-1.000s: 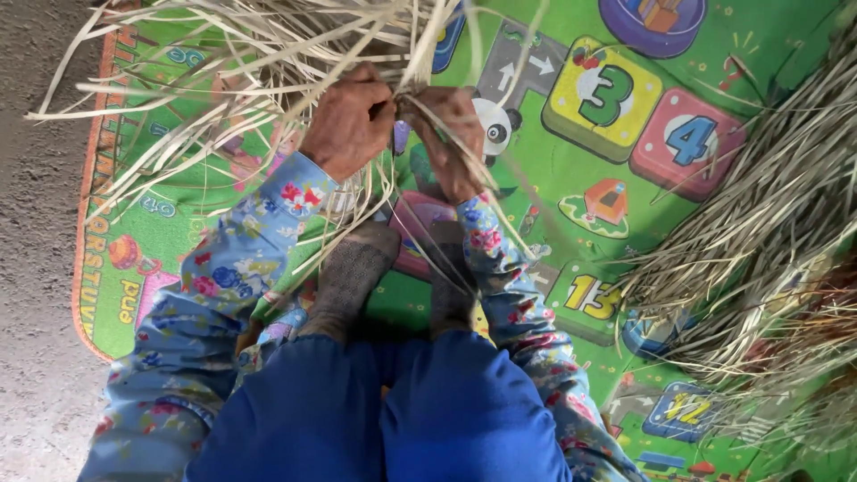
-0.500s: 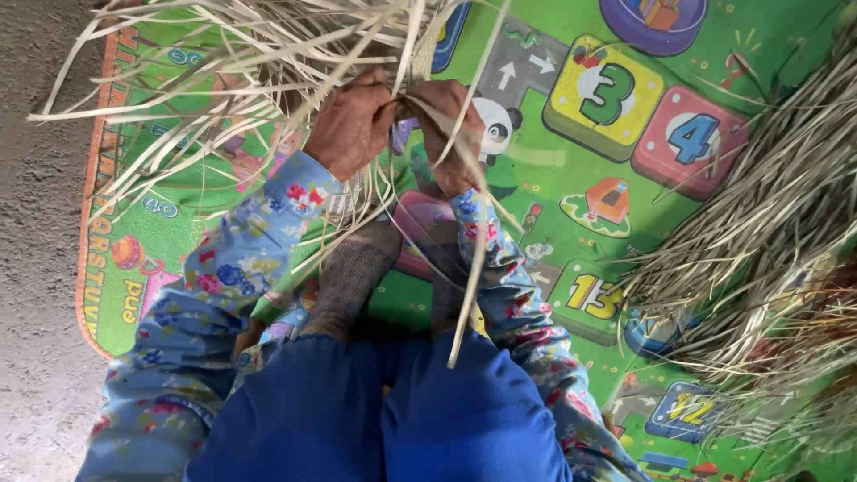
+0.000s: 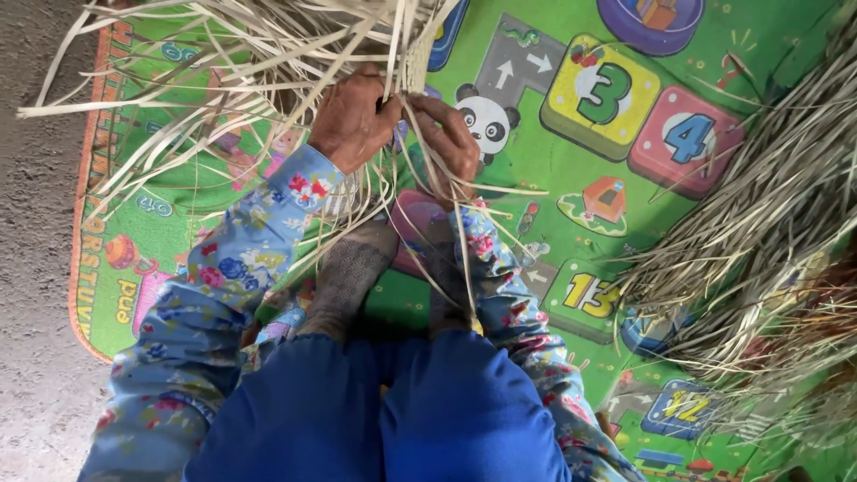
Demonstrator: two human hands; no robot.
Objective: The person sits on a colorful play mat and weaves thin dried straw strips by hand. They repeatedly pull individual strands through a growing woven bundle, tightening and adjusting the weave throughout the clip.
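Weaving step in hand: my left hand [image 3: 353, 120] and right hand [image 3: 446, 143] meet at upper centre of frame, both pinching pale straw strips [image 3: 223, 54] at edge of woven piece [image 3: 420, 49]. Loose strip ends fan toward upper left. Fingers partly hidden by strips, so exact strip held is probably the upright one between thumbs. My feet [image 3: 353, 272] rest below hands on green play mat [image 3: 553, 161]. Spare straw bundle [image 3: 768, 232] lies at right. Next move, I judge, calls for firm pinch and steady tension while crossing strip.
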